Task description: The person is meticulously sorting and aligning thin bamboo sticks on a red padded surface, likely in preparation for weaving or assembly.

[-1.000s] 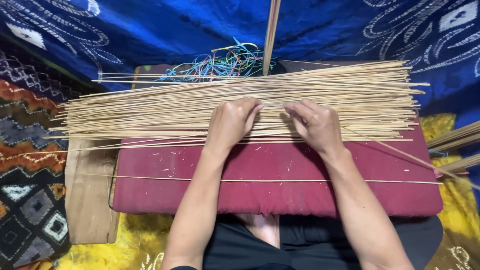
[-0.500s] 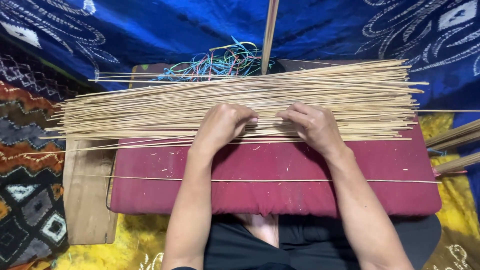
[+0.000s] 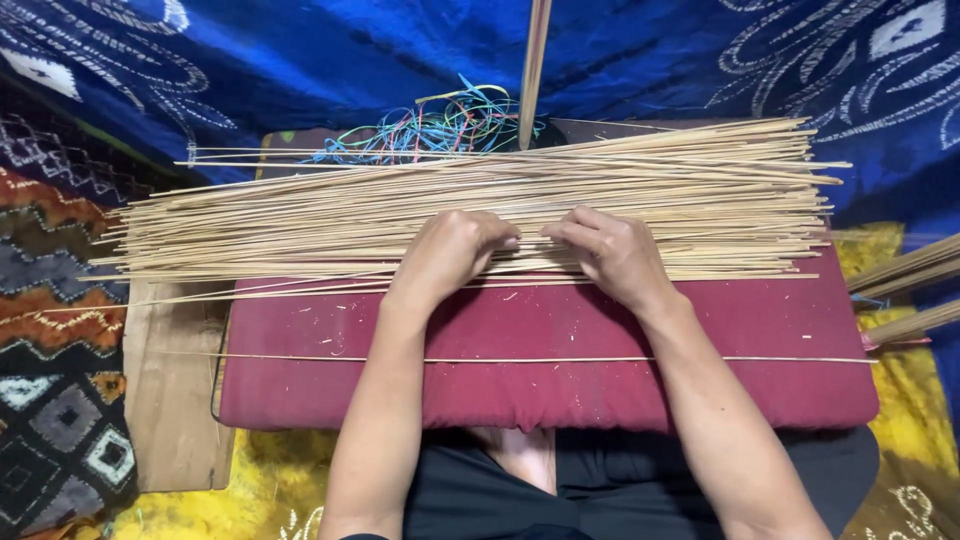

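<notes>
A blue patterned cloth [image 3: 300, 60] spreads behind the red cushion [image 3: 560, 350], which lies across the person's lap. A wide bundle of thin sticks [image 3: 300, 215] rests along the cushion's far edge, with one single stick [image 3: 800, 359] lying across the cushion's near part. Coloured strings [image 3: 440, 125] sit just beyond the bundle. Left hand [image 3: 450, 255] and right hand [image 3: 610, 250] rest on the sticks above the cushion's middle, each grip curled, fingertips pressing the sticks.

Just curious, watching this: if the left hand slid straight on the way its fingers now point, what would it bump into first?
The left hand points right, along the thin sticks. It would most likely meet the right hand first, whose fingertips face it across a small gap. Whether both sit at one height is unclear.
</notes>
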